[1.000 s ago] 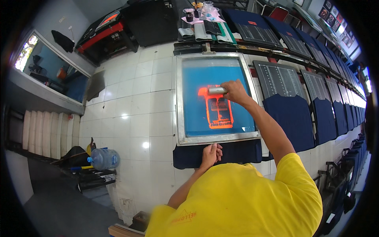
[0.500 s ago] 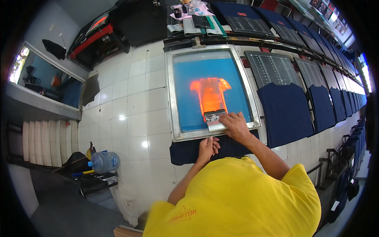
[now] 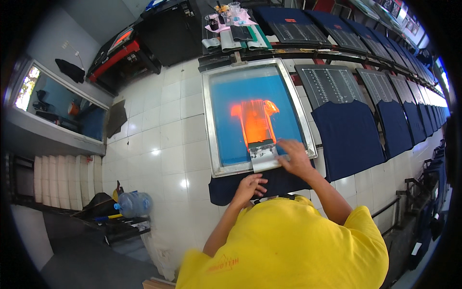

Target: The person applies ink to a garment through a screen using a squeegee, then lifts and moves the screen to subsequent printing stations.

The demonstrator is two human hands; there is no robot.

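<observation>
A metal-framed printing screen (image 3: 207,113) with blue mesh (image 3: 230,132) lies in front of me, wet orange ink (image 3: 257,120) spread over its middle. A squeegee with a grey metal handle (image 3: 265,164) rests at the near end of the ink, its handle reaching over the near frame bar. At its right edge is my right hand (image 3: 296,159), fingers apart and extended, thumb side close to or touching the handle. My left hand (image 3: 250,187) hangs just short of the near frame bar, loosely open with nothing in it. Under the frame lies a dark navy shirt (image 3: 224,189).
Rightward run boards with navy shirts (image 3: 346,137) and dark ruled platens (image 3: 332,85). Beyond the screen, a bench holds cups (image 3: 235,6) and more squeegees (image 3: 231,39). A large water bottle (image 3: 134,204) lies on a rack at left.
My right hand has loosened from the squeegee and moved slightly right, its fingers opening. The squeegee stays on the screen, its handle lower. My left hand has drawn back slightly, fingers looser.
</observation>
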